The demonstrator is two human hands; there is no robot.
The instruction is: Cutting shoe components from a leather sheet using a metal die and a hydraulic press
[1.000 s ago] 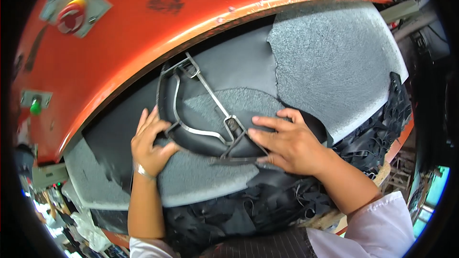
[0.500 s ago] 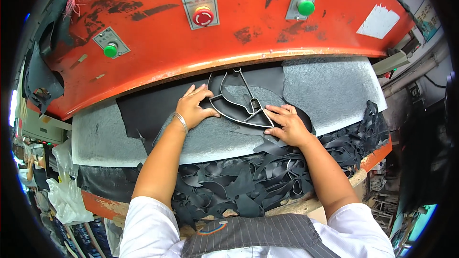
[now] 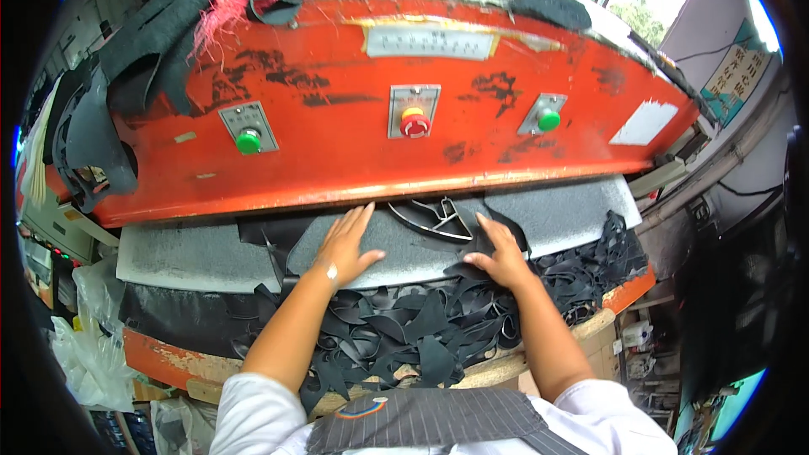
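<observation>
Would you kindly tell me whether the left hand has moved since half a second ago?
Yes, the left hand has drawn back toward the front edge of the grey board, with a gap now showing beside the metal die.

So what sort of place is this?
Probably a workshop that cuts leather or similar sheet: there's a large orange-red machine with push-button controls, a metal frame resembling a cutting die partly under its edge, and a heap of black offcuts in front.
</observation>
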